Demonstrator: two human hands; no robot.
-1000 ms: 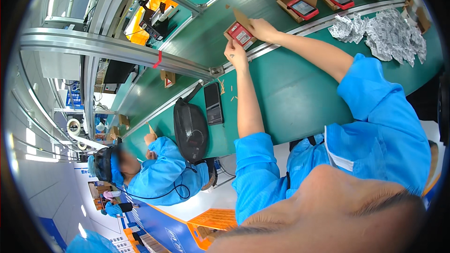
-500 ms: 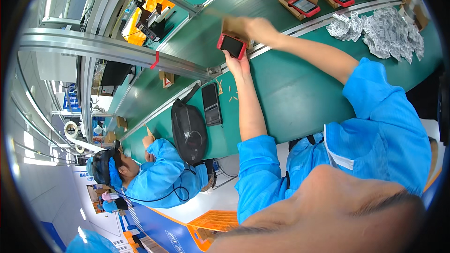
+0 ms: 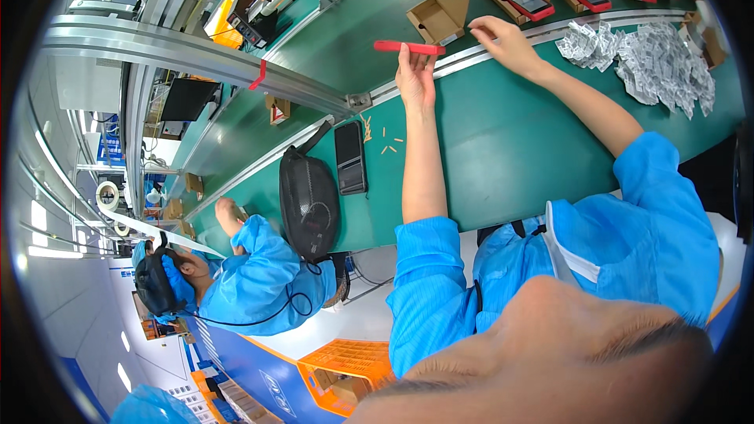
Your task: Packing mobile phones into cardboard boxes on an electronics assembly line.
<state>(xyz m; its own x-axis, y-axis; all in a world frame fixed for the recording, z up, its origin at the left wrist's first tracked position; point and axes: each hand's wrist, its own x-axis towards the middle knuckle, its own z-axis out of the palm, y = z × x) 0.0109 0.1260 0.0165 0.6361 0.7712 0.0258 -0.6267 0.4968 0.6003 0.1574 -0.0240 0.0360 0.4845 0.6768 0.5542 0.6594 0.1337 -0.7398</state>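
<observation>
Fingers [image 3: 404,60] of left hand [image 3: 418,88] clamp red device [image 3: 389,46]; those of right hand [image 3: 509,45] seem apart.

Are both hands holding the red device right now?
No, only the left hand grips the red device; the right hand is apart from it.

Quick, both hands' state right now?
Left hand: closed on the red device.
Right hand: open, apparently empty, near the open box.

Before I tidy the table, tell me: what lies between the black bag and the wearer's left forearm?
In the head view, a flat black item and several thin orange strips lie between them.
</observation>
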